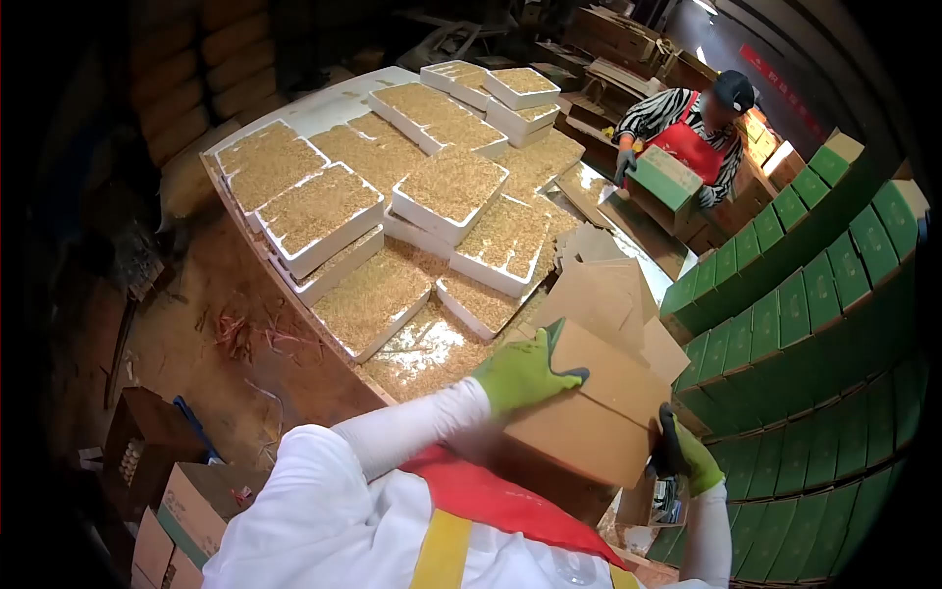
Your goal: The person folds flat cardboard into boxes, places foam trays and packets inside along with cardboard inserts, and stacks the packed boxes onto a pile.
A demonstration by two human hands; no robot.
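A brown cardboard box (601, 407) is held tilted in front of my red apron, its flaps folded shut on the side facing up. My left hand (525, 375), in a green glove with dark fingertips, grips its left edge, thumb lying on the top. On the opposite side, my right hand (690, 454) in a matching glove presses its dark fingers against the end of the box. Flattened cardboard sheets (594, 294) lie just beyond it. The side of the box toward the floor is hidden.
White foam trays (453, 191) filled with light brown shavings-like material stand on the large table (339, 103), some stacked. Rows of green boxes (785, 314) line the right. Another person (692, 137) holds a green box across the table. An open carton (201, 506) stands lower left.
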